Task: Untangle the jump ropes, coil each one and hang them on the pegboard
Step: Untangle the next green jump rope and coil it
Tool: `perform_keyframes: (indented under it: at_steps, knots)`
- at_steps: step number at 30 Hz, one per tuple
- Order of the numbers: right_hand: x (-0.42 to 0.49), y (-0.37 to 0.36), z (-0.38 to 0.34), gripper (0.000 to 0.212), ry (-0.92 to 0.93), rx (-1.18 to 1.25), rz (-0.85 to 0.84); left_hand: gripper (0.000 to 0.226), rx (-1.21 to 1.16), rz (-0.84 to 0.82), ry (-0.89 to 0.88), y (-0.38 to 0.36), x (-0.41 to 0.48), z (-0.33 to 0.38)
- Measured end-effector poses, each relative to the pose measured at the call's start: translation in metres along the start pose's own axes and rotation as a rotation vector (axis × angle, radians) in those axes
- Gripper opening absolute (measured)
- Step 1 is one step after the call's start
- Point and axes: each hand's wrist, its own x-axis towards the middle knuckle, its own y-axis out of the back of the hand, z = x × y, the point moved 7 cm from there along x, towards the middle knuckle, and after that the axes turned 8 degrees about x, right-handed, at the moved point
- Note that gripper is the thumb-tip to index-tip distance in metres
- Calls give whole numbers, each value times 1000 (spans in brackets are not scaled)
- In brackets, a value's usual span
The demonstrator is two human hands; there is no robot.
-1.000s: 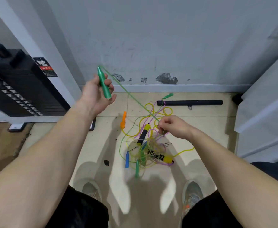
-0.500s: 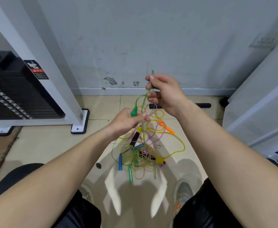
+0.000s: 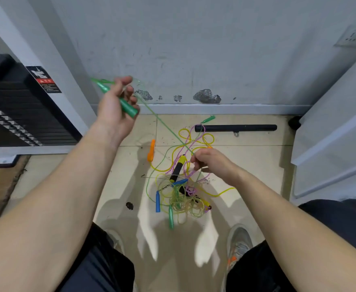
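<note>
I judge this early in the job: no rope is free, none is coiled, and no pegboard shows anywhere in view. My left hand [image 3: 113, 106], in the upper left of the frame, has its fingers curled round a smooth, tapered green handle [image 3: 122, 102] of glossy plastic. From it a thin green cord [image 3: 166, 127] runs taut and slanting down to my right hand [image 3: 210, 163] at centre, which pinches it between thumb and fingertips just above the heap.

The tangle [image 3: 181, 192] lies on the pale tiled floor [image 3: 118, 186] between my shoes: slick yellow, green and clear-looking cords in loose loops, with a pink braided one threaded through. Sticking out of it are an orange handle [image 3: 151, 153], a yellow handle with a black foam grip [image 3: 178, 168] and a blue handle [image 3: 157, 201].

Left to do, as I see it: draw the green rope out loop by loop, then free the others, coil each and hang them.

A matte black bar [image 3: 236, 127] lies by the wall.
</note>
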Motion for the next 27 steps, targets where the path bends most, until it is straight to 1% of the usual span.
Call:
perform_keyframes:
  at_steps: [2,3,5,7,8,9,11,14,16,18,19,21,22,24,25,26,27]
  knots:
    - [-2,14,-1,29,17,-66,64,25,78,84,-38,18,7,1]
    - [-4,17,-7,29,25,-38,82,23,175,100,-64,19,7,-1]
    - [-7,18,-28,26,66,109,122,19,476,61,-81,7,-2,-14]
    - [-9,19,-57,21,127,292,159,18,791,-72,-51,-12,-16,-38]
    - [-9,20,-72,20,155,370,170,19,904,-155,-41,-20,-24,-52]
    - [-10,21,-86,19,178,441,177,20,974,-233,-33,-28,-32,-66]
    - [-12,25,-109,19,215,568,196,23,1007,-367,-7,-40,-47,-89]
    - [-18,37,-142,18,272,720,254,29,953,-570,71,-52,-67,-108]
    - [-20,49,-157,18,312,768,304,27,960,-631,72,-55,-73,-109]
    - [-22,62,-161,17,341,728,396,27,881,-558,64,-58,-71,-101]
    - [-22,67,-154,21,327,698,476,29,773,-494,80,-60,-68,-94]
    - [-21,66,-120,31,200,675,606,29,520,-393,129,-66,-63,-79]
    - [-20,57,-98,30,117,667,622,28,413,-365,155,-70,-61,-71]
    - [-18,34,-55,17,17,499,582,27,242,-330,201,-75,-59,-59]
    - [-19,24,-39,12,25,403,560,28,170,-311,220,-76,-57,-55]
    - [-21,15,-29,12,49,359,541,28,101,-291,231,-76,-55,-51]
    - [-22,5,-24,15,65,378,468,28,33,-276,236,-77,-53,-48]
